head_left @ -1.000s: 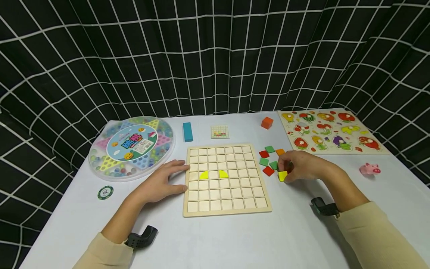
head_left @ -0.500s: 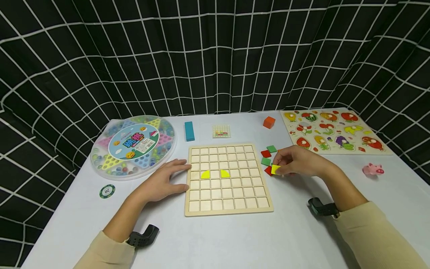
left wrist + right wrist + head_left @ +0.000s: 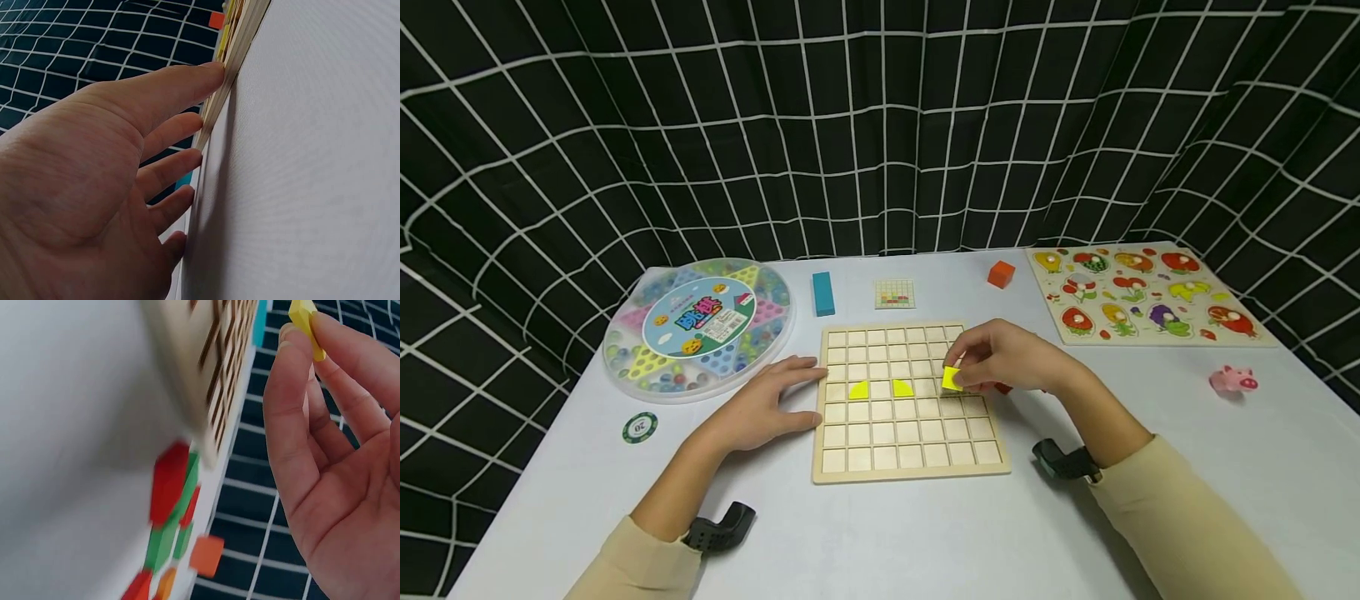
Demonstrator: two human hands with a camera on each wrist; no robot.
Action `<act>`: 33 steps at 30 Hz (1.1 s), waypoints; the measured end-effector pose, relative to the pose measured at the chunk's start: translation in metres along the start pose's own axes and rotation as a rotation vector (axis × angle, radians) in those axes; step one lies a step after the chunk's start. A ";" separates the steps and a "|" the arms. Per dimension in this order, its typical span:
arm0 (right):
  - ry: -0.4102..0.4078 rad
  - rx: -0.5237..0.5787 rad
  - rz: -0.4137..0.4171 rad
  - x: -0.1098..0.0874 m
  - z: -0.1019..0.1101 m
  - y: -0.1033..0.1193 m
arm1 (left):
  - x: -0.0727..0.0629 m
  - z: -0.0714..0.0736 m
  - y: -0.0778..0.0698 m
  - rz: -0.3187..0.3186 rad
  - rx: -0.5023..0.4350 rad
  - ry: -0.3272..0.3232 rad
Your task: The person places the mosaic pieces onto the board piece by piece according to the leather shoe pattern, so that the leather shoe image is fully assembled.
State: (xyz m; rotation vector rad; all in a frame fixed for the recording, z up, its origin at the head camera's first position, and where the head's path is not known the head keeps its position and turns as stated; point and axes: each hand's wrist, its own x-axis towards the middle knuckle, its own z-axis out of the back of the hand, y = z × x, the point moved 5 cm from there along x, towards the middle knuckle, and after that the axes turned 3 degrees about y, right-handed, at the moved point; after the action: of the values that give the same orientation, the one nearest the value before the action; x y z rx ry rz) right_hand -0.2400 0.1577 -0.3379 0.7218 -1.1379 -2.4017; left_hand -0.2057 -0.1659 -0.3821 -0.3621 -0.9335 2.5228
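A pale wooden grid board (image 3: 912, 477) lies on the white table, with two yellow quarter-circle tiles (image 3: 859, 391) in one of its middle rows. Over the board's right part, my right hand (image 3: 1011, 358) pinches a yellow square tile (image 3: 951, 379) between thumb and fingers. The right wrist view shows that yellow tile (image 3: 304, 325) held up at the fingertips. My left hand (image 3: 760, 408) touches the board's left edge with thumb and fingertips, its fingers fairly straight. Red tiles (image 3: 169, 484) and green tiles (image 3: 161, 544) lie right of the board, mostly hidden by my right hand in the head view.
Behind the board are a blue block (image 3: 823, 293), a small pattern card (image 3: 895, 293) and an orange cube (image 3: 1001, 274). A round marble-game box (image 3: 698, 321) and a chip (image 3: 640, 427) lie left. A fruit puzzle (image 3: 1150, 293) and a pink pig (image 3: 1233, 380) stand right.
My right hand has picked up the yellow square tile from beside the loose tiles and carried it left, over the board. My left hand has stayed at the board's edge.
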 end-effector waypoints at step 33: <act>0.090 -0.154 0.003 0.052 -0.070 0.057 | -0.001 0.000 0.001 0.011 -0.001 0.004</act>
State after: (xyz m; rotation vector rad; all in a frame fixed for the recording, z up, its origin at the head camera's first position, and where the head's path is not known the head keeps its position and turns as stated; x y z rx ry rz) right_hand -0.2327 0.0540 -0.3457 0.7679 -0.9070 -2.3973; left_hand -0.2054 -0.1667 -0.3826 -0.3728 -0.9342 2.5305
